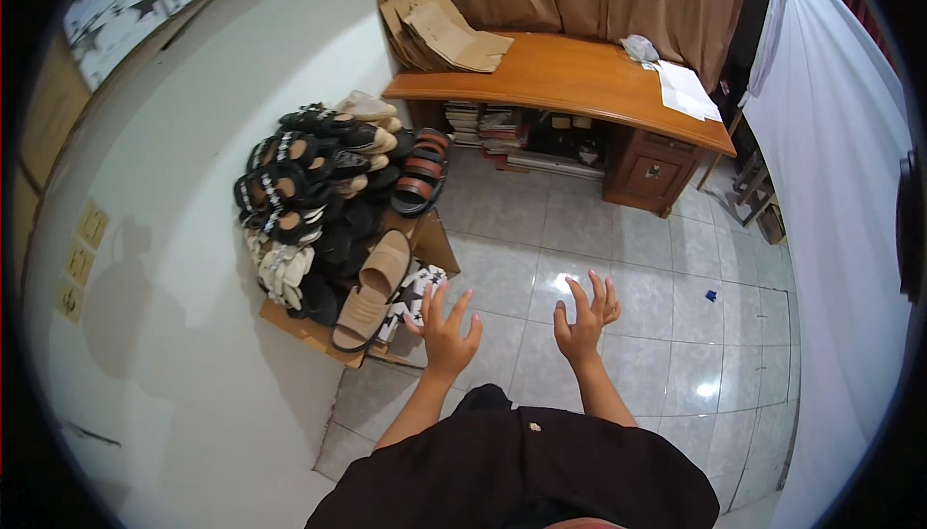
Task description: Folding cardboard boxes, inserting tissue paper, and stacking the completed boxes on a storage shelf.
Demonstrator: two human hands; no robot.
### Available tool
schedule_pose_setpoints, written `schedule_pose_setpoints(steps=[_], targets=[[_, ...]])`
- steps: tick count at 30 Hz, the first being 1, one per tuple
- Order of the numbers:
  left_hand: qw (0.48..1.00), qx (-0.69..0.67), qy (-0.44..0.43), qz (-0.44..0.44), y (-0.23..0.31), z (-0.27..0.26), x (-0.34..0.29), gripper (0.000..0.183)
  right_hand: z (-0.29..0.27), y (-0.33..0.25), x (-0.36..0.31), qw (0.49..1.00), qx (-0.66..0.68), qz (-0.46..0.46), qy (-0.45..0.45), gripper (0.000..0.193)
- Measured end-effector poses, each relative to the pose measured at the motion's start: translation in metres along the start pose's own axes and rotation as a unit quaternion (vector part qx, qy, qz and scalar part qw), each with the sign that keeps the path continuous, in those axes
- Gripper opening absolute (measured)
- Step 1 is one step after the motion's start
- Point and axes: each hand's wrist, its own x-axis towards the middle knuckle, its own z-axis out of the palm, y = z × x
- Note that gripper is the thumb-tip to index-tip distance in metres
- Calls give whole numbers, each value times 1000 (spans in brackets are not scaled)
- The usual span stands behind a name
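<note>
Both of my hands are raised in front of my body with nothing in them. My left hand (447,336) has its fingers spread and is nearest to a star-patterned black and white cloth or bag (417,295). My right hand (582,320) hovers over the tiled floor, fingers apart and slightly curled. Left of my left hand lies a pair of beige slide sandals (373,290), at the edge of a pile of footwear. Behind them sits a pair of sandals with brown straps (421,174). Black sandals (290,181) and pale shoes (283,273) make up much of the pile.
The footwear is heaped on a cardboard box (436,244) against the white wall. A wooden desk (570,70) at the back bears folded brown cardboard (454,32) and white papers (684,93). A white curtain (830,191) hangs at right. A small blue object (711,295) lies on the floor.
</note>
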Motion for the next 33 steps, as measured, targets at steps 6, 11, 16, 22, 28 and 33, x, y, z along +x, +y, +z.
schedule_pose_setpoints(steps=[6,11,16,22,28,33], targets=[[999,-35,29,7,0,81,100,39,57,48,70,1000,-12,6,7,39],[999,-33,-5,15,-11,145,188,37,112,75,153,1000,-20,-15,-7,38],[999,-42,4,11,-27,199,303,36,165,101,254,999,-16,-38,21,38],[999,-42,5,6,-63,272,396,39,249,125,318,1000,2,-4,14,39],[998,-39,-40,-32,-112,359,447,48,344,154,383,998,33,-11,-60,39],[992,-104,-75,15,-159,440,525,45,428,192,477,954,160,35,-249,42]])
